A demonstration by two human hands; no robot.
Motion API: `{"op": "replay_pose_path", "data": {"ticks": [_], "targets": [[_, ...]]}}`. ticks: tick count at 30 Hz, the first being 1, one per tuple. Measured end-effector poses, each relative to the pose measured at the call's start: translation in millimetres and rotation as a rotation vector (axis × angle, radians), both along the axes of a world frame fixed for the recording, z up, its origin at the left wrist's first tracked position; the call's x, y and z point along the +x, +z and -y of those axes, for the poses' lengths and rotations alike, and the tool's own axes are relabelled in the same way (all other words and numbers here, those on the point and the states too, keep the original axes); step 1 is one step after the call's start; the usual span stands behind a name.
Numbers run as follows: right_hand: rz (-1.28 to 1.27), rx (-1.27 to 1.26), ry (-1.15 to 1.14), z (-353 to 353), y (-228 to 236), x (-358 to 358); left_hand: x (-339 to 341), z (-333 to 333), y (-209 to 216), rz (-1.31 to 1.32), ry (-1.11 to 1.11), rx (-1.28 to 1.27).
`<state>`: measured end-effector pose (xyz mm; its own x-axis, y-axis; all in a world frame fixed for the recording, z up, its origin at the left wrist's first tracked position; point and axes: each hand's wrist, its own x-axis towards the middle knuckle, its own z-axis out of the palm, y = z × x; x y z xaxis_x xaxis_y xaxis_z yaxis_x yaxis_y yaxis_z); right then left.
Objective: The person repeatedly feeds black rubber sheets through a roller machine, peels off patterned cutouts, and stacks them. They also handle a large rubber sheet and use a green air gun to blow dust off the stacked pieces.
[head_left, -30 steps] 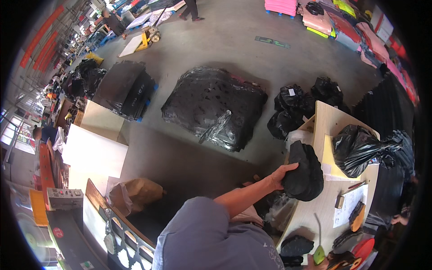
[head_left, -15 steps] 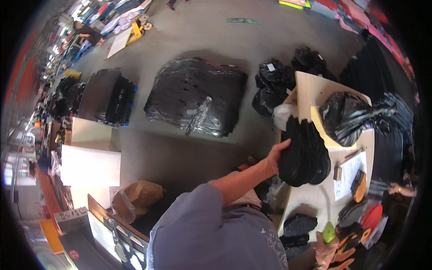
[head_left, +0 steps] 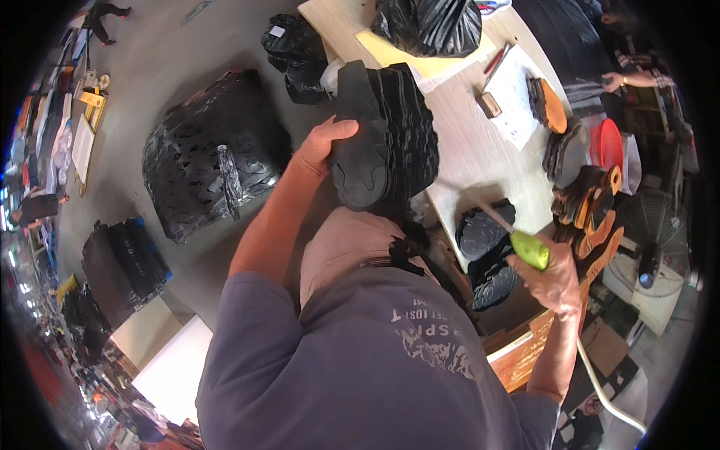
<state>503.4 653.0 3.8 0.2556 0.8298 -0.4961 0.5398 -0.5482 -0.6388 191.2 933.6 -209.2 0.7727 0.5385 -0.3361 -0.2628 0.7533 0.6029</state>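
Note:
My left hand point(head_left: 324, 144) grips a thick stack of black shoe soles point(head_left: 390, 139) from its left side, thumb over the top sole. The stack is held up beside the table's near left corner. In my right hand point(head_left: 551, 279) is a tool with a bright green handle point(head_left: 529, 250) and a long thin shaft, blurred, pointing up and left. Beneath that shaft, more black soles point(head_left: 480, 232) lie at the table edge, apart from the stack. The fingers behind the stack are hidden.
The pale table point(head_left: 465, 124) bears a black plastic bag point(head_left: 431, 26), a paper sheet point(head_left: 516, 94), orange and dark soles point(head_left: 553, 109) and a red round thing point(head_left: 609, 145). Wrapped black bundles point(head_left: 214, 154) stand on the floor at left. A fan point(head_left: 651, 236) and another person's hand point(head_left: 615, 81) are at right.
My view has swung to the right, toward the table. The soles, still in my left hand, have turned to show the top one. My right hand and its tool have come more fully into view.

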Motion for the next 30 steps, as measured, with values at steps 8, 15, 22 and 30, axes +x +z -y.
{"op": "replay_pose_path", "data": {"ticks": [8,15,22,30], "targets": [[-0.011,-0.061,-0.104,1.1,0.9,2.5,4.3,-8.9,26.7,-0.127,-0.6,0.313],[-0.118,-0.211,0.06,-4.6,5.7,7.0,17.9,26.9,25.7,-0.325,-1.198,0.922],[-0.102,-0.266,0.136,-0.1,-17.2,-1.7,4.9,42.3,3.0,-0.241,-1.166,0.677],[-0.135,-0.031,-0.022,28.6,-53.1,-37.2,-45.9,38.3,-44.1,-0.146,-0.298,-0.161]]}}
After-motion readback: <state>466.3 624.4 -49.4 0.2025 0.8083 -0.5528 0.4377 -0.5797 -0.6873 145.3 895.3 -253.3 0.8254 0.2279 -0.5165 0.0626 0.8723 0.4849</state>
